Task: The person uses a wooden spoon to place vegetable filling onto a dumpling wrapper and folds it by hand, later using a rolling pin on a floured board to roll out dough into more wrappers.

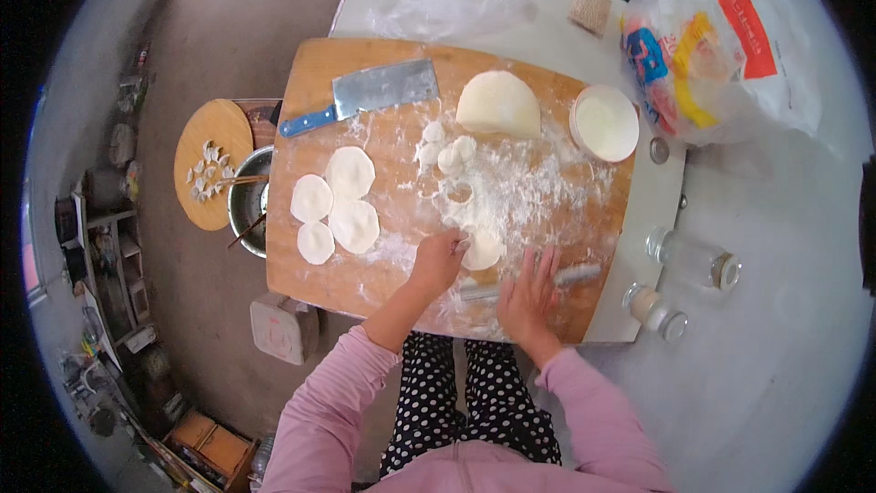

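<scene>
My left hand [439, 260] pinches the left edge of a small dough wrapper [483, 251] lying on the floured wooden board [397, 253]. Flat across a rolling pin [578, 275] rests my right hand [529, 296], its fingers spread and pointing away from me. The pin lies sideways near the board's front edge, its middle hidden by that hand. Several rolled wrappers [353, 226] sit at the left of the board. Small dough pieces [452, 156] are beyond my hands, in front of a large dough lump [499, 106].
A cleaver [387, 87] with a blue handle lies at the back left. A white bowl [605, 123] stands at the right; glass jars [694, 260] are beyond the board. Left of the table are a metal basin [250, 226] with chopsticks and a round board [205, 209] bearing dumplings.
</scene>
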`<move>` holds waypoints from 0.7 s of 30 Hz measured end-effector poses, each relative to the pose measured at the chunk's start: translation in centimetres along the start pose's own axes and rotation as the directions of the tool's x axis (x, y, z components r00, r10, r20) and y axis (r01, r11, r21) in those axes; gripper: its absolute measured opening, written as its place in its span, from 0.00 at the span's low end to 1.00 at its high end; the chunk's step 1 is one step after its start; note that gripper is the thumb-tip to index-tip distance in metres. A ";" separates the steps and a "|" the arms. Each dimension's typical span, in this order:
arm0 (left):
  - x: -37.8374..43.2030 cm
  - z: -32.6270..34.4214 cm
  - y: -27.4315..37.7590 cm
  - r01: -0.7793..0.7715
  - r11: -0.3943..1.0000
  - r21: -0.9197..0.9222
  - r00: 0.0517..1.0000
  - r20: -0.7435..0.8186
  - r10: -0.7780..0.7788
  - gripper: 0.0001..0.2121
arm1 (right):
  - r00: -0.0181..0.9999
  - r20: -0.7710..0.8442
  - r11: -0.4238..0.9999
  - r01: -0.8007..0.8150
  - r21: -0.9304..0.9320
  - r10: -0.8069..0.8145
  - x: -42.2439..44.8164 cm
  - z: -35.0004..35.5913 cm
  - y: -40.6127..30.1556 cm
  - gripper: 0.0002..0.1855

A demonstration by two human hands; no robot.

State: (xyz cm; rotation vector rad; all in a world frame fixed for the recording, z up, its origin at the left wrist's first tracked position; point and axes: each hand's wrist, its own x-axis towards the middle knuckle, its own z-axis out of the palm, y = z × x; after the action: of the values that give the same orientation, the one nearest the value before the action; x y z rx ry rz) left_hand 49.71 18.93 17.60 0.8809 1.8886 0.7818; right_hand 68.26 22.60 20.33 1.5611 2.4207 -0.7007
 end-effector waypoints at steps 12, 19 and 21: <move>-0.2 0.3 2.2 -0.114 0.974 0.193 0.993 0.015 0.113 0.11 | 0.994 -0.100 0.997 0.057 0.045 -0.053 4.6 -1.4 -1.7 0.38; 0.8 0.2 0.8 -0.075 0.989 0.124 0.996 -0.028 0.080 0.12 | 0.998 -0.055 1.000 0.023 0.003 -0.023 -0.5 2.8 1.3 0.40; -0.5 -0.2 0.1 0.008 0.999 0.045 0.999 -0.034 -0.007 0.12 | 0.997 -0.075 0.992 0.017 0.128 -0.007 1.4 0.5 -1.0 0.40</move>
State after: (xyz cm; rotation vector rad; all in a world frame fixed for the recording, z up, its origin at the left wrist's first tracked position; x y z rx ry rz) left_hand 49.76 18.57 18.01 0.8929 1.9450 0.7565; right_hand 66.69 23.19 19.61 1.6490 2.4850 -0.8304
